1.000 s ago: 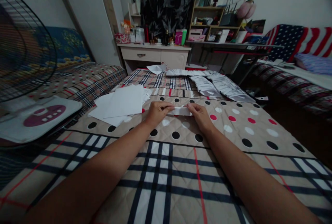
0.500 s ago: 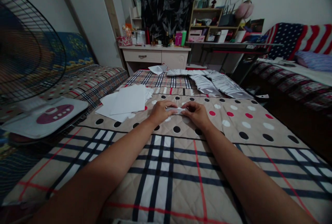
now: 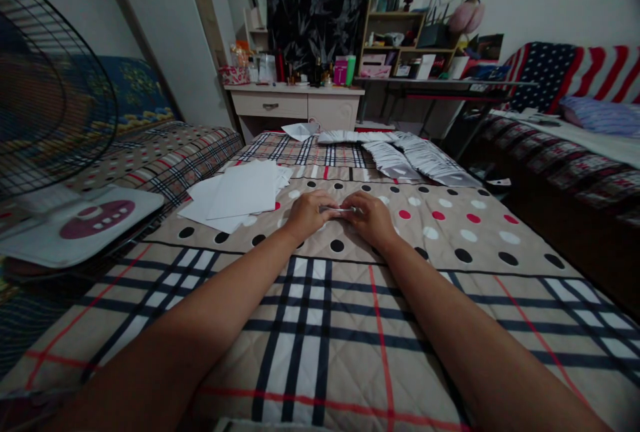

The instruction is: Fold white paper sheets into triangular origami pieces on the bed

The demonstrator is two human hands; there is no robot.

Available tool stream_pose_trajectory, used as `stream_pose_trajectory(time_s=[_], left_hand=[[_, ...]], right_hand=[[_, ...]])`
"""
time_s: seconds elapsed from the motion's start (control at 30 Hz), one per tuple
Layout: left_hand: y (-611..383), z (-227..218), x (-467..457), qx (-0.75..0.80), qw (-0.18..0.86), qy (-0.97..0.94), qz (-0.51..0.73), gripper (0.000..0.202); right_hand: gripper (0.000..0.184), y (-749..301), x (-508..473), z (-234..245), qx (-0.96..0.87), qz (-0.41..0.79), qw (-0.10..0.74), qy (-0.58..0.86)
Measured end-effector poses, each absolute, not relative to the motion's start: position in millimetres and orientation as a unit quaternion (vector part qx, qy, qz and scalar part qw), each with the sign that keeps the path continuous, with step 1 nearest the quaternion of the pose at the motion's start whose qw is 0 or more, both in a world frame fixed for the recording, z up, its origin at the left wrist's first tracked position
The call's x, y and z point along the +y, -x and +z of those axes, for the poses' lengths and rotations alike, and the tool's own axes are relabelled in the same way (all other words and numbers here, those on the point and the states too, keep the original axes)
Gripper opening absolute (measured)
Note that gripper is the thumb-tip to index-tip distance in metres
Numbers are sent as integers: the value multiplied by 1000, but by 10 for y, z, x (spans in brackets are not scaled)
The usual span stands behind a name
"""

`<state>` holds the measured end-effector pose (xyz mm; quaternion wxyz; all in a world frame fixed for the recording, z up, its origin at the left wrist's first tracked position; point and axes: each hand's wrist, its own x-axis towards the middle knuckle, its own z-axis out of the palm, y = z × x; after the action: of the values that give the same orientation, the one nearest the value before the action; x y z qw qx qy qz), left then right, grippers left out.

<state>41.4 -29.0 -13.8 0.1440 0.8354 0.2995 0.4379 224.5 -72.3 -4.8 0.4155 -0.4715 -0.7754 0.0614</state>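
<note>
Between both hands is a narrow folded strip of white paper point(image 3: 339, 209), seen nearly edge-on just above the quilt. My left hand point(image 3: 307, 214) pinches its left end, and my right hand point(image 3: 369, 216) pinches the right end with the fingertips close together. The fingers cover most of the strip. To the left of my left hand lies a loose stack of white paper sheets point(image 3: 243, 192). Farther off, rows of folded white paper pieces point(image 3: 430, 159) lie on the quilt, with a separate white piece point(image 3: 301, 131) at their left.
A patterned quilt point(image 3: 310, 312) spreads under my arms. At the left stand a fan point(image 3: 50, 85) and its white base point(image 3: 95, 222). A white dresser point(image 3: 295, 105) and a shelf unit point(image 3: 400, 45) stand at the back, with another bed point(image 3: 575, 152) at the right.
My hands have come slightly closer together, and the paper strip now looks thinner, turned more edge-on. The whole view has shifted a little; the stack and the folded rows look the same.
</note>
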Motion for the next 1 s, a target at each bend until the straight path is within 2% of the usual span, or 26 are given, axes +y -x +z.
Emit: stream_pose_trajectory(time_s=[0.17,0.47,0.6,0.7,0.83,1.0], left_hand=[[-422,-114,-324,328,139,-825,438,7],[-453,-136,-305,346,179,-801,455,5],[-462,-120,-318,335,225,-787,466,6],[-469,-86,-329,337,256,-770,477,8],[-472,-52,-321,352,300,-750,473,8],[-482,-79,-298,356,434,-682,469,16]], right_hand=[[14,-2273,-734,-32,-755,72,421,497],[36,-2235,-724,-50,-612,245,502,559],[34,-2223,-713,-48,-589,323,520,527],[30,-2220,-705,-46,-614,317,520,503],[28,-2236,-689,-67,-640,318,479,510],[28,-2264,-663,-101,-620,350,493,500]])
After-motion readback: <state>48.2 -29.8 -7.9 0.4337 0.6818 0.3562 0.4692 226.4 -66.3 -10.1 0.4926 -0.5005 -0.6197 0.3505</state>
